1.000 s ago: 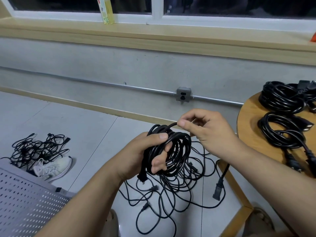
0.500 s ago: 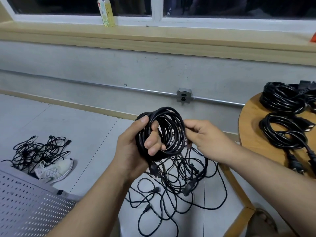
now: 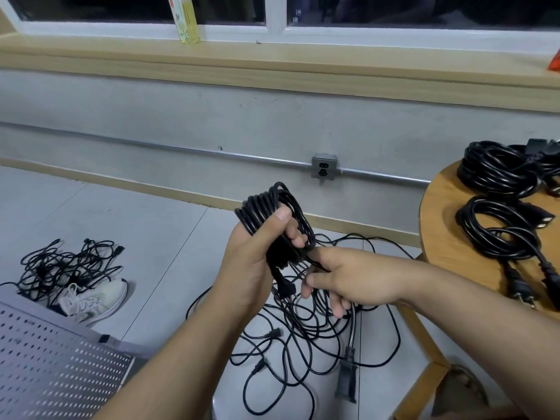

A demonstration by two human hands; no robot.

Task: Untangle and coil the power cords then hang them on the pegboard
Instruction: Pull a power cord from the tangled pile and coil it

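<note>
My left hand (image 3: 251, 262) is closed around the coil (image 3: 272, 204): the thumb lies over the loops, the fingers curl through the middle, and one plug (image 3: 285, 287) hangs just under the palm. My right hand (image 3: 348, 280), just beside it at 4 o'clock, pinches the free end (image 3: 351, 325) of the same cord between thumb and first finger where it leaves the coil. The other fingers are loosely bent, and the cord runs down past them to a connector (image 3: 345, 380) low near the floor. I judge this cord is almost coiled, and only the last piece is left to wrap.

At 6 o'clock under the hands a tangle (image 3: 303, 334) lies on the floor, and a second tangle (image 3: 60, 265) lies at 9 o'clock beside a shoe (image 3: 94, 301), so much work is left. At 3 o'clock the tabletop (image 3: 448, 237) carries finished coils (image 3: 497, 171), at least two. The pegboard (image 3: 54, 365) at 8 o'clock shows no cord on the part I see
</note>
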